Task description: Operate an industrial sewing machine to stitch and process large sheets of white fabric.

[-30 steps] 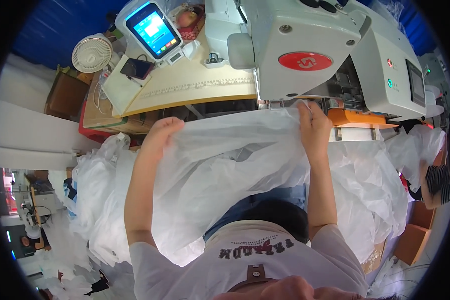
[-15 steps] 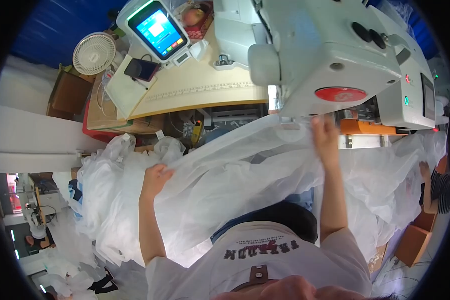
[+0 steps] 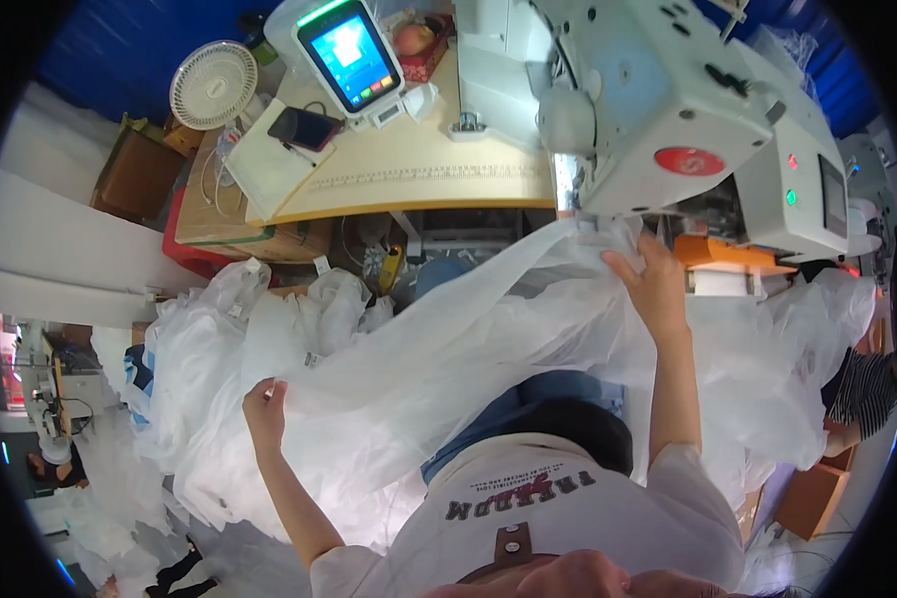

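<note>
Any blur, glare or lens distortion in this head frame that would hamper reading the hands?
Head view: strong fisheye bending at the table edge, black corners; even lighting; the touchscreen glows overexposed; left hand and right hand sharp against the white sheer fabric.

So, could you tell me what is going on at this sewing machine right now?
A seated person is handling a big sheet of thin white fabric. The right hand presses its far edge up by the sewing machine; the left hand grips the near edge, low and out to the side, so the sheet stretches between them across the lap. More white fabric is piled to the left.
</note>
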Demonstrator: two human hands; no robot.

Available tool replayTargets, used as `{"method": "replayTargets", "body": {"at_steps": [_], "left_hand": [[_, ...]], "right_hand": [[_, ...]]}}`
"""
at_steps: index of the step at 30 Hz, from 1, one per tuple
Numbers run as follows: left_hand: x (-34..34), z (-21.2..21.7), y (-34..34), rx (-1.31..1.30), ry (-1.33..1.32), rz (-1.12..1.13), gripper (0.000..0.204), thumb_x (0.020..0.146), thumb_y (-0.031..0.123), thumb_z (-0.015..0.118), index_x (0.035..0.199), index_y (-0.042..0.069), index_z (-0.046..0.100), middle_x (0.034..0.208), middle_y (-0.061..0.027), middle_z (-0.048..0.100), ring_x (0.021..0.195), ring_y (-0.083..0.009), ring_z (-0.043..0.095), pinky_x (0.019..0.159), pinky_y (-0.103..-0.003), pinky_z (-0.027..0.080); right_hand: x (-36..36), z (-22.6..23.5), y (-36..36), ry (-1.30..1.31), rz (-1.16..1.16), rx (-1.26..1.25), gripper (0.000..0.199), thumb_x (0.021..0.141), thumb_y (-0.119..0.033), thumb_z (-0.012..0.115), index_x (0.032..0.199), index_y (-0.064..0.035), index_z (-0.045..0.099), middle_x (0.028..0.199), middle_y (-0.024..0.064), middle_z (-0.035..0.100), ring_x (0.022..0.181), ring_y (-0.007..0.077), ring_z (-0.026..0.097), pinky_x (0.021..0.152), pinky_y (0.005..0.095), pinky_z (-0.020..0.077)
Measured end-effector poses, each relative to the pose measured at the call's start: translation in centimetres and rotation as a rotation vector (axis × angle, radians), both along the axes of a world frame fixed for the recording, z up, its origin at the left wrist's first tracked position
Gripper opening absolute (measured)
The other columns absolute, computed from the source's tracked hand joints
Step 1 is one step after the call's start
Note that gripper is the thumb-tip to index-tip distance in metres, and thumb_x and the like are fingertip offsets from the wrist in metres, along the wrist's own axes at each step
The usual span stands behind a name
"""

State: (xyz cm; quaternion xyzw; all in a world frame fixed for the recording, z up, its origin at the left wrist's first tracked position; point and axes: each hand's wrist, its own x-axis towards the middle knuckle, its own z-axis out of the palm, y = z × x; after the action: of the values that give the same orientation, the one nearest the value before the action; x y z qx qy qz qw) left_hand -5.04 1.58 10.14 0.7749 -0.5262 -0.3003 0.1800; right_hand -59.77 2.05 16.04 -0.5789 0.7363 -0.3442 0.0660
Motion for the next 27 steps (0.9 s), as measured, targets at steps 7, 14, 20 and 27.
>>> {"method": "replayTargets", "body": {"at_steps": [7, 14, 20, 27], "left_hand": [[-0.7, -6.9, -6.4, -0.206, 0.680, 0.149, 0.009, 0.080, 0.005, 0.055, 0.075, 0.000, 0.059, 0.070, 0.0001, 0.056, 0.057, -0.0089, 0.052, 0.052, -0.023, 0.046], [-3.0, -2.5, -10.2, 0.262, 0.715, -0.180, 0.006, 0.080, 0.009, 0.061, 0.076, 0.004, 0.058, 0.074, -0.0008, 0.058, 0.062, -0.0089, 0.056, 0.057, -0.021, 0.048], [-8.4, 1.0, -11.3, 0.013, 1.081, -0.104, 0.016, 0.078, 0.017, 0.069, 0.072, 0.007, 0.059, 0.068, 0.0009, 0.056, 0.063, -0.0080, 0.055, 0.052, -0.022, 0.041], [-13.3, 1.2, -10.3, -0.443, 0.143, -0.322, 0.016, 0.077, 0.016, 0.069, 0.070, 0.007, 0.059, 0.063, 0.0050, 0.047, 0.060, -0.0060, 0.047, 0.053, -0.023, 0.035]], "right_hand": [[1.3, 0.0, -0.2, 0.116, -0.162, -0.081, 0.022, 0.078, -0.018, 0.067, 0.083, 0.0027, 0.061, 0.077, 0.0155, 0.063, 0.064, 0.0328, 0.057, 0.061, 0.0331, 0.0466], [-5.1, 0.7, 4.9, 0.066, -0.194, -0.129, 0.021, 0.078, -0.016, 0.067, 0.087, 0.0015, 0.061, 0.079, 0.0158, 0.063, 0.063, 0.0311, 0.058, 0.059, 0.0324, 0.0462], [-5.0, 0.0, 2.9, -0.249, -0.400, -0.301, 0.020, 0.075, -0.014, 0.069, 0.087, -0.0003, 0.062, 0.081, 0.0180, 0.064, 0.064, 0.0321, 0.059, 0.056, 0.0293, 0.0450], [-9.0, -2.4, 2.0, 0.260, -0.449, -0.054, 0.018, 0.081, -0.014, 0.059, 0.093, -0.0004, 0.059, 0.084, 0.0179, 0.061, 0.070, 0.0333, 0.057, 0.059, 0.0376, 0.0451]]}}
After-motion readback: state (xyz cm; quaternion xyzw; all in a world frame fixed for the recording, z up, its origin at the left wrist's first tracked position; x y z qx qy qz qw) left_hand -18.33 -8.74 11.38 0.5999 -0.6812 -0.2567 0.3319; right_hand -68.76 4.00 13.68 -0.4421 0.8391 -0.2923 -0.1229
